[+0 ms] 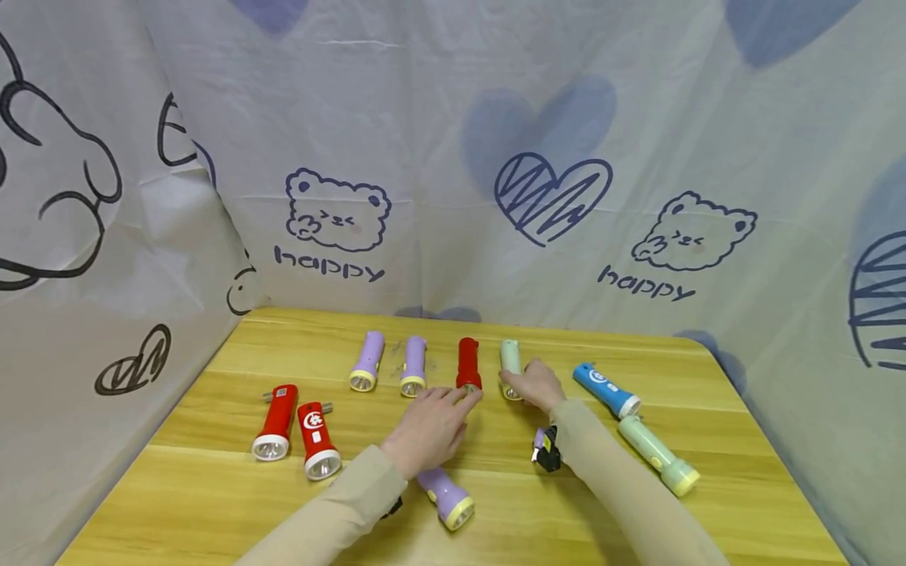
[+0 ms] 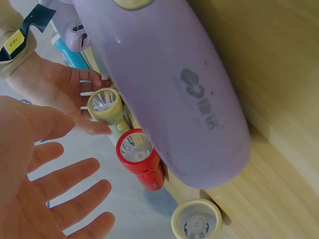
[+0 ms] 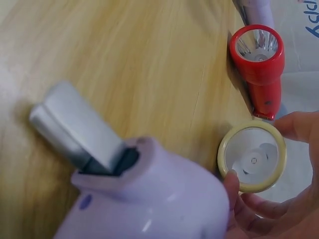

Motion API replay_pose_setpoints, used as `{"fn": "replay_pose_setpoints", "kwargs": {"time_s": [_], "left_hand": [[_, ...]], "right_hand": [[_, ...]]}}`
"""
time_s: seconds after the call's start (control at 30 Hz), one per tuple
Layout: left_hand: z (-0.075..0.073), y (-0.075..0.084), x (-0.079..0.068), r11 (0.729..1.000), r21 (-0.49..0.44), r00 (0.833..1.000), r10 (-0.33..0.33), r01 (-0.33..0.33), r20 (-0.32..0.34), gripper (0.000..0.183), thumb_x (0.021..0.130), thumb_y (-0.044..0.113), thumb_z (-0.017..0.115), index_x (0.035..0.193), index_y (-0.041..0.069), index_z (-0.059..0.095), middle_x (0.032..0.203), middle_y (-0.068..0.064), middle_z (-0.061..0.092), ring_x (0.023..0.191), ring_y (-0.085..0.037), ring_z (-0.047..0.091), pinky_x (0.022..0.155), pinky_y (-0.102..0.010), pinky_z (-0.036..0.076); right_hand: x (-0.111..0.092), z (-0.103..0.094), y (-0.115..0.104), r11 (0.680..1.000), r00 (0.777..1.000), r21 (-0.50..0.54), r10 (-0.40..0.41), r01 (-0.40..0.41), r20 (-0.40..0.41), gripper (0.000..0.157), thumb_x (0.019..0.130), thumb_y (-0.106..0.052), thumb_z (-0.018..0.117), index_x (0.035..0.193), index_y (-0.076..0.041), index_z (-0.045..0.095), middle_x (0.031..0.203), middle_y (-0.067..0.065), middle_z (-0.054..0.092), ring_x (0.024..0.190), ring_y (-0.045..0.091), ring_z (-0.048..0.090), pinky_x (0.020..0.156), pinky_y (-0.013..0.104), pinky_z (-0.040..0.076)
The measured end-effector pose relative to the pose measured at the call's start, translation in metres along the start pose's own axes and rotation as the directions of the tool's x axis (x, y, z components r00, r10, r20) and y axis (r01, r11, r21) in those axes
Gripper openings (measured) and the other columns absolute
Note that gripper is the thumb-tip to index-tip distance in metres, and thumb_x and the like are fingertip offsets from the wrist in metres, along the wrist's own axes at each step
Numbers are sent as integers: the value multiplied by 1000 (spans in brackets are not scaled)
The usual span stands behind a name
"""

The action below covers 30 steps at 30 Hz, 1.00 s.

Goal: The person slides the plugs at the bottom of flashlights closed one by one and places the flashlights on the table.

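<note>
White cloth (image 1: pixel 425 94), printed w/ hearts, bears & the word "happy", hung behind and beside a wooden table (image 1: pixel 538 519). Beige sleeves (image 1: pixel 623 479) extended over the tabletop from the bottom of the head view.

L hand (image 1: pixel 430 431): fingers extended & spread, w/ gaps btwn them in the left-wrist view, holding nothing. In the head view its fingertips overlapped the lens end of the red torch (image 1: pixel 468 363); contact could not be told. R hand (image 1: pixel 538 387): thumb & fingers pinched the pale-green torch (image 1: pixel 510 358) at its lens end; exact no. of fingers touching could not be told. Said torch was at the table's rear, slightly R of centre, just beside the red torch, lens toward the person.

Long green torch (image 1: pixel 651 448) lay at R, its tail just beside the white rim of the blue torch (image 1: pixel 600 385). Foreground purple torch (image 1: pixel 446 495) lay nr. the L forearm, partly hidden by it. White-rimmed red torches (image 1: pixel 314 428) (2) lay at far L, side by side, w/ prongs projecting. Rear purple torches (image 1: pixel 370 354) (2) lay L of the red torch, lenses likewise toward the person. Black wrist device (image 1: pixel 548 452) sat at the R cuff.
</note>
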<state>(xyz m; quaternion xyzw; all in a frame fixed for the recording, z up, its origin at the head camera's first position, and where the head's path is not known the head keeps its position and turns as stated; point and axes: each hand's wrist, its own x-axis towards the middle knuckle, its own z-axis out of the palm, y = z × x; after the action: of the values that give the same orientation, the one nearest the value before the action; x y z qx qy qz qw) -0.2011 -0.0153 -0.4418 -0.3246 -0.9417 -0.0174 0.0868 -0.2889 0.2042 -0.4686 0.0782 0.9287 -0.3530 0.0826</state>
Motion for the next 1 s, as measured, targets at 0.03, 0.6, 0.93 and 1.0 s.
{"fn": "replay_pose_setpoints", "kwargs": {"time_s": [0.03,0.6,0.93,1.0], "left_hand": [[0,0,0,1000,-1,1000,1,-1,-2,53,100,27,62,149,16,46,145,-6,60,128,-27,61,109,-44,50],[1,-1,0,1000,-23,1000,2,-2,10,54,100,26,61,151,18,45,147,-6,58,129,-27,61,111,-44,49],[-1,0,-1,999,-33,1000,-4,5,14,54,100,27,61,151,17,45,146,-7,59,129,-28,60,111,-45,49],[0,-1,-1,999,-35,1000,-6,6,12,54,100,27,62,150,17,45,146,-7,59,129,-28,60,111,-45,49]], "right_hand": [[-1,0,0,1000,1000,-2,-2,2,0,54,93,-42,64,114,6,55,89,14,60,67,19,54,53,24,44],[-9,-2,-1,1000,999,17,7,-7,34,47,94,-37,61,116,5,53,90,12,57,68,19,53,56,26,45],[-10,-3,-1,1000,999,6,13,-13,36,50,95,-42,60,114,3,53,86,10,55,67,19,52,55,26,44],[-12,-6,-1,1000,999,-16,13,-12,36,54,95,-45,59,116,4,54,88,12,57,70,21,53,58,28,44]]}}
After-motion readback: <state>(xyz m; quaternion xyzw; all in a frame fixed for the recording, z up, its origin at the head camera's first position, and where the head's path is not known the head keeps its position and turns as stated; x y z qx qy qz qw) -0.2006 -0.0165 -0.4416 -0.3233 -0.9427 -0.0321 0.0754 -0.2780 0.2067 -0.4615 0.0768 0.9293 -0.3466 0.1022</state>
